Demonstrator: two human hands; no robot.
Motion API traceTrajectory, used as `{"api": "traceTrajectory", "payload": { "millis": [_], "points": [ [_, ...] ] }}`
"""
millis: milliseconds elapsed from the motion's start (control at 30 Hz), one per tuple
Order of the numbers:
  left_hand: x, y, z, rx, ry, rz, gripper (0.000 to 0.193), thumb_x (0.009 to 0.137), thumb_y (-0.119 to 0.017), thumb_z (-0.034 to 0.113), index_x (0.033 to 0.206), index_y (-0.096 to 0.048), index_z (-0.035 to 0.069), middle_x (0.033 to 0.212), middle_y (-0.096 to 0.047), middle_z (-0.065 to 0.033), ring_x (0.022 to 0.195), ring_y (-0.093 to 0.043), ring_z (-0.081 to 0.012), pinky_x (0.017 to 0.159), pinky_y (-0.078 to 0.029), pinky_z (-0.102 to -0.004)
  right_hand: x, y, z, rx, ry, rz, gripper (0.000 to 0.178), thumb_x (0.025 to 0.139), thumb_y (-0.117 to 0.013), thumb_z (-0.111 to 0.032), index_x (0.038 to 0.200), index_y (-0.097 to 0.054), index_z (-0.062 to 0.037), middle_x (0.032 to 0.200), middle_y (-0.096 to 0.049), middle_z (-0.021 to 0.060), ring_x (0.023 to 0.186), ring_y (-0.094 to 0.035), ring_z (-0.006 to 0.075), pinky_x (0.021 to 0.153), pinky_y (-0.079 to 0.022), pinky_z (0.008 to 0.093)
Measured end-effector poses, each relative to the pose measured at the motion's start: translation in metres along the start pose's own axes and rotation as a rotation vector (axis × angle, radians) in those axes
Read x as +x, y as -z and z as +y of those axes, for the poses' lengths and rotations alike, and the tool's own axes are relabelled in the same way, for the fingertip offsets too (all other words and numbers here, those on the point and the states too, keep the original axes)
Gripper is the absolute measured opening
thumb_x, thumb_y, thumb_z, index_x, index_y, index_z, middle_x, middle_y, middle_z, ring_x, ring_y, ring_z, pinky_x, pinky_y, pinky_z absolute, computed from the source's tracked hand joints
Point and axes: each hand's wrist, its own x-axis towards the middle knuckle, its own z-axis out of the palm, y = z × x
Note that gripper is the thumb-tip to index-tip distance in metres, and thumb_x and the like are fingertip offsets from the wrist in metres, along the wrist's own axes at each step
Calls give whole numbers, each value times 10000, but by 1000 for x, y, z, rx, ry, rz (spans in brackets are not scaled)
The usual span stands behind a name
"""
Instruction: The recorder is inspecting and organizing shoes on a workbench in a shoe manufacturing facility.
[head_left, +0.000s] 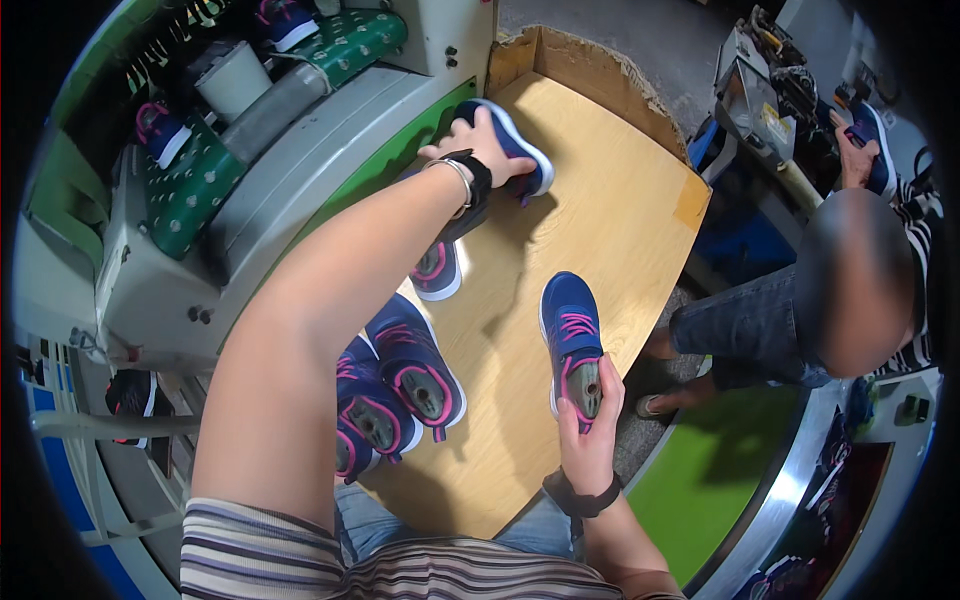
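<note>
With my left arm stretched forward, my left hand (478, 150) is closed over a navy sneaker (532, 152) with a white sole at the far left of the wooden table. My right hand (595, 420) grips the heel of another navy sneaker (572, 300), which has pink laces and a grey shoe last inside; its toe points away from me. Several matching sneakers (405, 345) with lasts in them stand by the table's left side, partly hidden by my left forearm. One more sneaker (437, 272) sits just beyond them, under my wrist.
The wooden table (510, 400) has a torn cardboard wall (590, 75) at its far end. On the left, a grey machine (330, 130) carries small shoes on a green patterned belt (190, 190). To the right, a co-worker (760, 310) holds a shoe beside a green surface (700, 470).
</note>
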Motion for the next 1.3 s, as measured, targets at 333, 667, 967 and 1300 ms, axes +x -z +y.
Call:
{"api": "traceTrajectory", "payload": {
  "millis": [333, 667, 967, 1300],
  "points": [
    [28, -89, 32, -970, 281, 416, 841, 772, -715, 191, 1489, -297, 60, 1309, -532, -260, 1171, -569, -416, 1063, -438, -441, 4, -11, -7, 181, -97, 2, 814, 784, -774, -37, 1465, -330, -4, 1459, -400, 195, 1341, -426, 313, 1130, -334, 392],
    [-204, 154, -137, -1602, -202, 312, 399, 898, -571, -6, 1295, -531, 6, 1153, -657, -106, 1011, -654, -203, 949, -510, -342, 143, -26, -100, 616, 197, -34, 600, 872, -766, -151, 1358, -435, -32, 1220, -578, 113, 1092, -593, 183, 954, -478, 311],
    [-103, 180, -256, -575, 112, 1088, 778, 875, -615, 264, 1468, -262, -96, 1475, -323, -347, 1352, -384, -482, 1129, -345, -439, 360, -206, -282, 50, 450, -145, 764, 887, -690, -388, 1525, -345, -147, 1260, -641, 228, 1216, -597, 354, 1033, -449, 426],
    [-70, 224, -296, -354, 215, 933, 800, 830, -640, 391, 1428, -333, -43, 1479, -346, -343, 1340, -405, -498, 1126, -358, -486, 180, -157, -74, 213, 203, -472, 809, 752, -726, -104, 1460, -334, -104, 1287, -569, 268, 1248, -545, 394, 1061, -425, 402]
  ]
}}
